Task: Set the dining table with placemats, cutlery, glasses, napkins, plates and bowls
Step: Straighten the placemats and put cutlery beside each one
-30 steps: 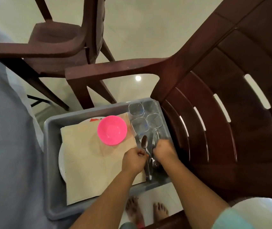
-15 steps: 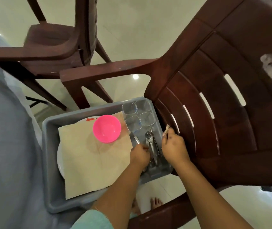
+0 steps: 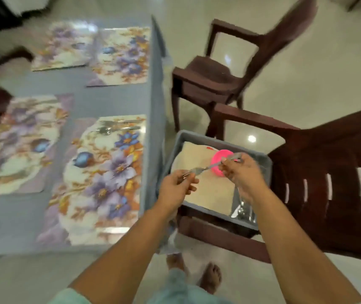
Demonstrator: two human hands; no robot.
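Observation:
Above the grey tub (image 3: 197, 137), my left hand (image 3: 176, 188) grips one end of a blurred piece of metal cutlery (image 3: 206, 168). My right hand (image 3: 242, 175) pinches its other end. In the tub lie beige napkins (image 3: 210, 190) over a white plate (image 3: 176, 161), a pink bowl (image 3: 217, 159) and more cutlery (image 3: 242, 210) in the near right corner. Left of the tub, the grey-clothed table (image 3: 109, 102) carries several floral placemats. The nearest placemat (image 3: 100, 176) has a fork and a spoon (image 3: 113, 126) at its far end.
The tub rests on the seat of a dark brown chair (image 3: 339, 172) right of the table. A second brown chair (image 3: 214, 77) stands beyond it, by the table edge. Pale tiled floor (image 3: 306, 73) lies to the right, and bare feet (image 3: 210, 275) show below.
Both hands have lifted out of the tub's cutlery corner with a piece of cutlery held between them. The view has swung left, and the table with its placemats now shows.

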